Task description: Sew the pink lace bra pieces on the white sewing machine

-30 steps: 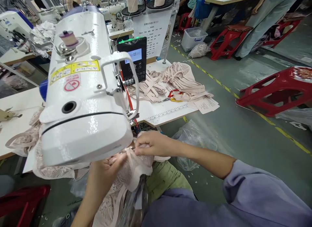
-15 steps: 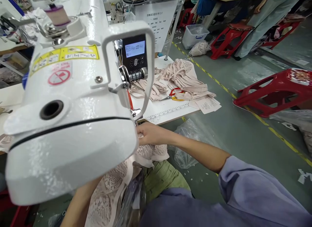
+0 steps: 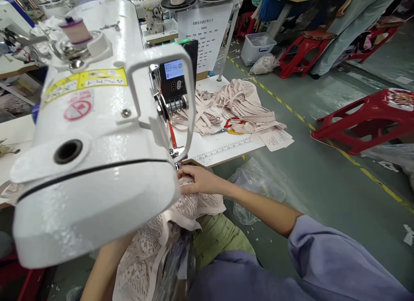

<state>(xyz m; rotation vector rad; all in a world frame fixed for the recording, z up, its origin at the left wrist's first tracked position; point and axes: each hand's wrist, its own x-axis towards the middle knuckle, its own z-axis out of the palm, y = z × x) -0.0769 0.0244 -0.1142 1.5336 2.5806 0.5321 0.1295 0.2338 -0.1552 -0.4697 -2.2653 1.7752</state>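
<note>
My right hand (image 3: 202, 180) is beside the needle area of a white sewing machine (image 3: 97, 180), its fingers closed on a beige lace bra (image 3: 189, 205). Part of that hand's fingertips is hidden by the machine head. My left forearm (image 3: 105, 266) reaches up beneath the machine head, which hides the left hand and its fingers. More of the beige lace (image 3: 134, 266) hangs down over my lap, next to clear plastic (image 3: 176, 258). The needle and the stitching spot cannot be seen clearly.
On the white table (image 3: 207, 152), with its printed ruler, lie beige straps (image 3: 249, 105) and red-and-yellow-handled scissors (image 3: 231, 127). A control screen (image 3: 174, 70) glows behind the machine's guard. Red stools (image 3: 365, 122) and a plastic bag (image 3: 255, 193) are on the floor. Another person's legs (image 3: 352, 31) show at upper right.
My view has shifted slightly, so more of the control screen and my right hand shows. The right hand stays near the needle on the lace, its fingers slightly rearranged.
</note>
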